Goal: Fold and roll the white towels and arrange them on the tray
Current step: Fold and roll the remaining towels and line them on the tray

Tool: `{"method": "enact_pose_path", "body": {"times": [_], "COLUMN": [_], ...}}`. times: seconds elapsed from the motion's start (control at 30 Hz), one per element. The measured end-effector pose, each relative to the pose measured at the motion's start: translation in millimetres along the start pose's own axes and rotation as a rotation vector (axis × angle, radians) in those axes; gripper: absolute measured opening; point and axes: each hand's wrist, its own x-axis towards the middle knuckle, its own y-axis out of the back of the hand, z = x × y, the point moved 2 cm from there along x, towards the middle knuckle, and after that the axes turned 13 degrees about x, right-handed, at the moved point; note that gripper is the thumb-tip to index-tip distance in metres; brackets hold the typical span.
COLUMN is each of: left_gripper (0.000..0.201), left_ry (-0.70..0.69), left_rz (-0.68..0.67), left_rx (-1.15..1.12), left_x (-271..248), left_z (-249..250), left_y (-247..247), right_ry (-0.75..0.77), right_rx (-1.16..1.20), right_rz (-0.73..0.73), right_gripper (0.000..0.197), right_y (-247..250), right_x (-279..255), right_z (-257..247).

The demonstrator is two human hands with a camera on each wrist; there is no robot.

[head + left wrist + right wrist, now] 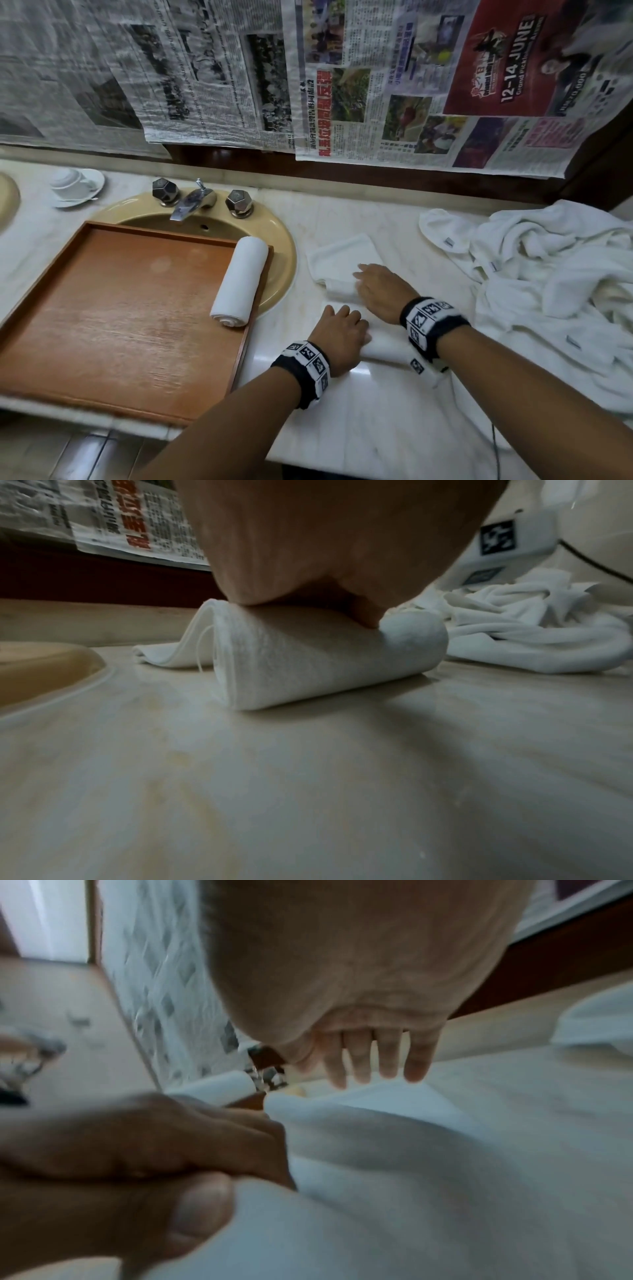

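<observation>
Terry cloth like this half-rolled towel point(383, 353) on the counter point(376, 428) is light, soft and springy; your left hand point(342, 337) curls over the roll, your right hand point(380, 291) lies flat on the unrolled tail. Press evenly near both ends or it will likely loosen

Counter: pale marble top point(394, 428) with a tan sink point(284, 246) set into it.
Tray: wooden tray point(120, 308) lying partly over the sink, one rolled towel point(239, 281) along its right edge.
Middle: half-rolled towel point(342, 270) lying on the marble.
Right: heap of loose towels point(548, 274).
Back left: upturned cup on a saucer point(77, 186).
</observation>
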Motion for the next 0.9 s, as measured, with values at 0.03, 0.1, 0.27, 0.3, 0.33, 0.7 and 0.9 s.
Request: {"method": "enact_pose_path", "body": {"times": [0.03, 0.1, 0.27, 0.3, 0.33, 0.7, 0.9], "left_gripper": [0.013, 0.012, 0.017, 0.016, 0.016, 0.029, 0.028], "left_ry": [-0.003, 0.003, 0.001, -0.007, -0.011, -0.008, 0.142], "left_rz": [-0.008, -0.03, -0.076, -0.082, -0.086, -0.116, -0.287], "left_rx": [0.006, -0.003, 0.024, 0.034, 0.041, 0.04, 0.024], "left_x": [0.6, 2.1, 3.2, 2.4, 1.5, 22.8, 56.1], "left_z": [0.2, 1.9, 4.8, 5.1, 5.5, -8.4, -25.2], "left_y": [-0.6, -0.8, -0.6, -0.6, 0.0, -4.7, -5.8], "right_ry": [-0.037, -0.097, -0.259, -0.29, -0.323, -0.14, 0.18], "right_rx": [-0.058, -0.083, -0.04, -0.043, -0.04, 0.229, -0.01], "right_rz": [-0.156, -0.337, -0.271, -0.249, -0.224, 0.236, 0.318], "right_gripper": [0.05, 0.057, 0.068, 0.068, 0.068, 0.034, 0.04], "right_y": [-3.9, -14.0, -18.3, -13.6, -10.4, 2.8, -54.7], "right_x": [8.5, 23.8, 62.0, 69.1, 75.8, 5.3, -82.5], "right_z": [1.5, 8.7, 23.0, 24.3, 27.5, 25.7, 36.7]}}
